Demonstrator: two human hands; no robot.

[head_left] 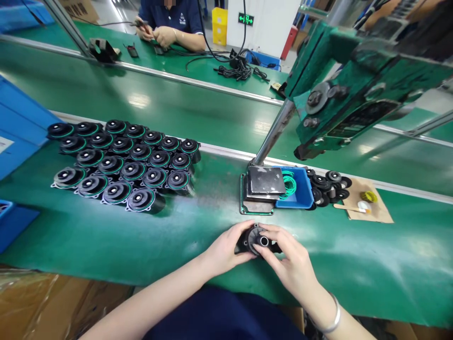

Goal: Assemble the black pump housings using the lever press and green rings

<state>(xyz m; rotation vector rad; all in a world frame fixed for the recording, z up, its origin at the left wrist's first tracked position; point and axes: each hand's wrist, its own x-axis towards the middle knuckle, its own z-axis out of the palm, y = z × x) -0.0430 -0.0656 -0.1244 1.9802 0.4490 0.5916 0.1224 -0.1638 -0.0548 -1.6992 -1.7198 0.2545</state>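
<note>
Low over the green bench, in front of the press, I hold a black round housing (253, 240) with a short tube on its face. My left hand (226, 248) is closed around the housing's left side, thumb below and fingers above. At the right, my right hand (292, 255) grips the same housing by the tube, thumb and fingers on either side of it. The tube's light-rimmed round opening faces up toward me. My fingers hide part of the housing's edge. Just beyond my hands is the press's metal block (267, 180).
Rows of black housings with green rings (132, 171) stand at the left. A green lever press (339, 94) overhangs the right side. A blue bin (295, 189) holds green rings, beside black round parts (320, 182) and cardboard (382, 208) with a stick. Opposite, a person (173, 23) handles something.
</note>
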